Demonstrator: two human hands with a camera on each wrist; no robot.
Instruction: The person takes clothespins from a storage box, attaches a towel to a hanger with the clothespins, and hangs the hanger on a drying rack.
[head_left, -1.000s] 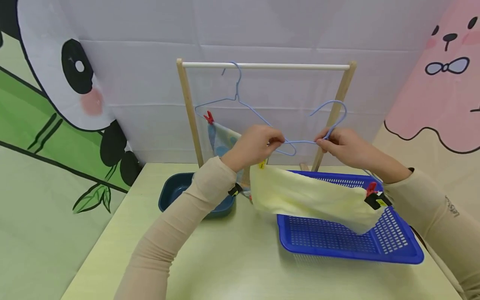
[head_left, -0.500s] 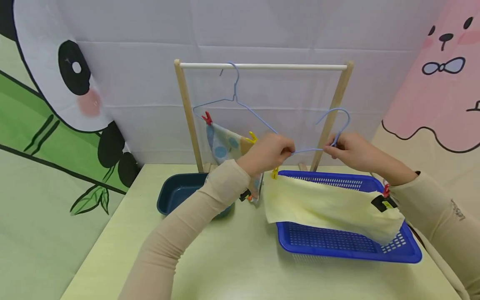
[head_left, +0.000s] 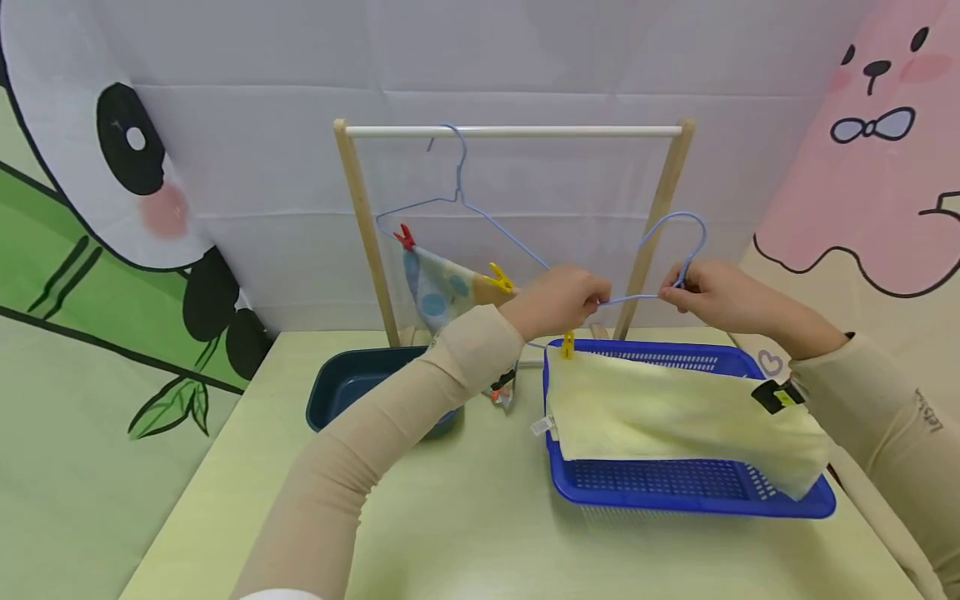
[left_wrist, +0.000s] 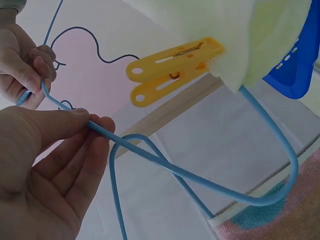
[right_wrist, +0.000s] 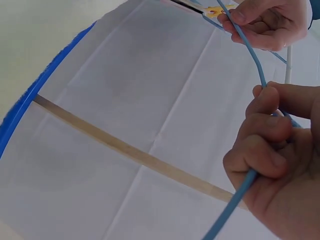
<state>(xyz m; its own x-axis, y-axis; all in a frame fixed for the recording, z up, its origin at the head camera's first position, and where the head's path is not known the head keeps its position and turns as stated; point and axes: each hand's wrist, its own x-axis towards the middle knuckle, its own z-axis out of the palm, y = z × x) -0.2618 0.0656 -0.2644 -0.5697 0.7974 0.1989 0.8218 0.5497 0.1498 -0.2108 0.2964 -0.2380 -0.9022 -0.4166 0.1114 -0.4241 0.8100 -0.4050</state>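
Both hands hold a blue wire hanger [head_left: 633, 298] above the basket. My left hand [head_left: 558, 298] pinches its shoulder wire between thumb and fingers, as the left wrist view shows. My right hand [head_left: 720, 293] has its fingers curled round the wire at the base of the hook. Below them hangs a pale yellow cloth [head_left: 660, 412], with a yellow clothespin [head_left: 567, 345] at its left top corner; its right top corner is hidden by the right wrist's gear. In the left wrist view the yellow clothespin [left_wrist: 175, 70] clamps the cloth near the hanger's bend.
A blue perforated basket [head_left: 690, 510] stands beneath the cloth. Behind is a wooden rack with a white bar [head_left: 555, 132]. From it hangs another blue hanger [head_left: 460, 179] with a dotted cloth [head_left: 442, 292], a red clothespin [head_left: 405, 237] and a yellow one. A dark teal basin [head_left: 333, 379] sits left.
Both hands and the hanger have moved right and slightly lower, the yellow cloth swinging along. The yellow clothespin on the dotted cloth has come into sight; the red one by my right wrist is now hidden.
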